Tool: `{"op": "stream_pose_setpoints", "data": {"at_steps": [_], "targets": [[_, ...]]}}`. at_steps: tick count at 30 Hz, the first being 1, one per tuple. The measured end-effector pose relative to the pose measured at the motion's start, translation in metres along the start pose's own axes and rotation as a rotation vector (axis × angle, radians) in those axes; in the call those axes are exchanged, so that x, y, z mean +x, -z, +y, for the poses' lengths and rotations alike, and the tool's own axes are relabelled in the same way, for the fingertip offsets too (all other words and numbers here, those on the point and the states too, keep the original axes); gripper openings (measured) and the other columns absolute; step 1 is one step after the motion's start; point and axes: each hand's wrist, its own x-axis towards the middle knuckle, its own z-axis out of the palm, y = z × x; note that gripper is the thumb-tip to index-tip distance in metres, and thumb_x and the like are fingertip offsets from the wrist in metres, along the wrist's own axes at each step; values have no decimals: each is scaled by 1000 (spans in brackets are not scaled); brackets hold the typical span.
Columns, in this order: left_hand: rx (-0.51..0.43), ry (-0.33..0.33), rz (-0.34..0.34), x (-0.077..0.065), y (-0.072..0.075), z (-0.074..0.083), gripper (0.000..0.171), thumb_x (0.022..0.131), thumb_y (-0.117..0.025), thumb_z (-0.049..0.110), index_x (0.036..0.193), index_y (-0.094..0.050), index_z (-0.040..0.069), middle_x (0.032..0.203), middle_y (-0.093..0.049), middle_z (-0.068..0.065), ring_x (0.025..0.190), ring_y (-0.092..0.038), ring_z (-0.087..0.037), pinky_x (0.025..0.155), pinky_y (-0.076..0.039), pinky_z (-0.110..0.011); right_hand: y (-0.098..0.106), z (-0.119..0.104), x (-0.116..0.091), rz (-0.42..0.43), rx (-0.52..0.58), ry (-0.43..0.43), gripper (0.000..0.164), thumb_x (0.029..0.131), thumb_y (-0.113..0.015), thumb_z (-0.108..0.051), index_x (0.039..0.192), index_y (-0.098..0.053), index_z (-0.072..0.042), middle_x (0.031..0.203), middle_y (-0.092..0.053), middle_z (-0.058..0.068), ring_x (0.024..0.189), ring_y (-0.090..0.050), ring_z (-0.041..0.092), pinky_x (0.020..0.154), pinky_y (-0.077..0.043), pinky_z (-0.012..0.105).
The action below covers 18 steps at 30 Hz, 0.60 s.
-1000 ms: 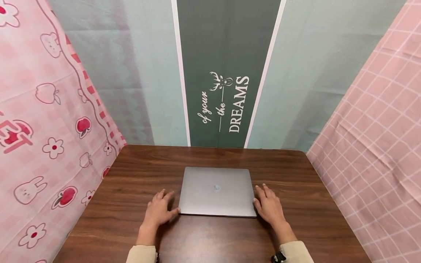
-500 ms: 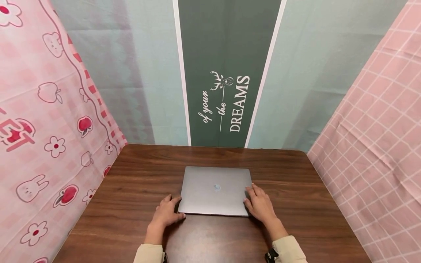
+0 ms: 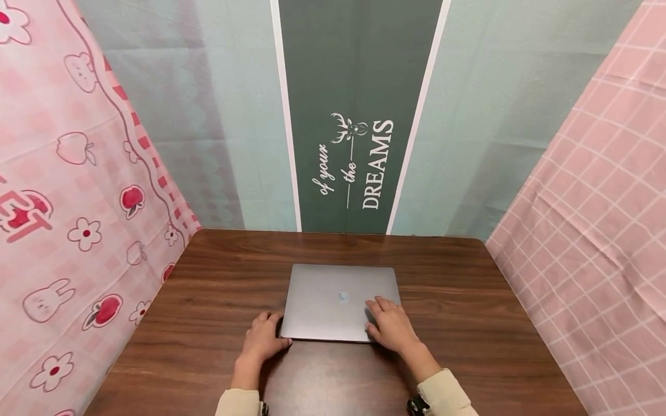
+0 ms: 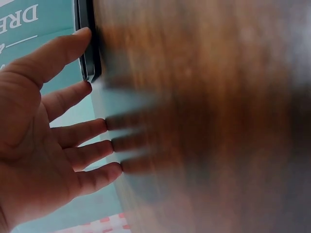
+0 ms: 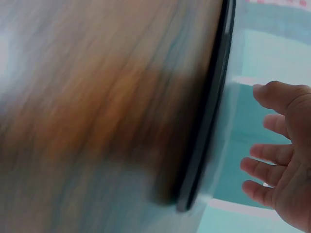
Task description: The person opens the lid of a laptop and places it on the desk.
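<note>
A closed silver-grey laptop (image 3: 333,303) with a small round logo lies flat on the wooden table, its long front edge towards me. At its front left corner is my left hand (image 3: 263,336), fingers spread and fairly straight. In the left wrist view, the thumb of my left hand (image 4: 39,116) touches the laptop's dark edge (image 4: 86,43) and the index fingertip meets the corner. Over the lid's right front part is my right hand (image 3: 391,326). The right wrist view has my right hand (image 5: 286,155) with loosely bent fingers, apart from the laptop's dark front edge (image 5: 206,116).
The brown wood-grain table (image 3: 468,323) extends around the laptop on all sides. Behind it hangs a green cloth (image 3: 359,69) with white lettering. Pink printed cloth (image 3: 67,190) closes in the left side, pink checked cloth (image 3: 598,219) the right.
My right hand has moved left from beside the laptop to above its lid. My left hand has shifted slightly right and nearer to me, onto the front left corner. The laptop stays closed.
</note>
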Motion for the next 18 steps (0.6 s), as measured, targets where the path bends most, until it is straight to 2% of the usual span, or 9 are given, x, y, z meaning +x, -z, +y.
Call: {"op": "stream_pose_setpoints", "data": {"at_steps": [6, 10, 18], "targets": [[6, 13, 4, -2, 1, 0, 62, 65, -82, 25, 118, -60, 1, 118, -50, -26, 111, -45, -44, 79, -40, -60, 4, -25, 9, -62, -141, 123, 45, 77, -72, -26, 114, -62, -3, 117, -54, 25, 100, -56, 38, 72, -49, 49], [2, 19, 15, -1, 2, 1, 62, 65, -82, 25, 118, -60, 1, 119, -50, -26, 112, -44, -46, 79, -39, -61, 3, -39, 15, -102, -230, 213, 43, 76, -71, -24, 113, -63, -5, 114, -56, 21, 98, -56, 34, 72, -49, 45], [5, 25, 16, -3, 2, 5, 63, 66, -82, 25, 120, -60, 2, 121, -49, -27, 112, -38, -55, 81, -35, -66, -4, -56, 18, -190, -270, 245, 39, 75, -71, -10, 113, -61, -2, 111, -55, 24, 92, -58, 34, 68, -51, 41]]}}
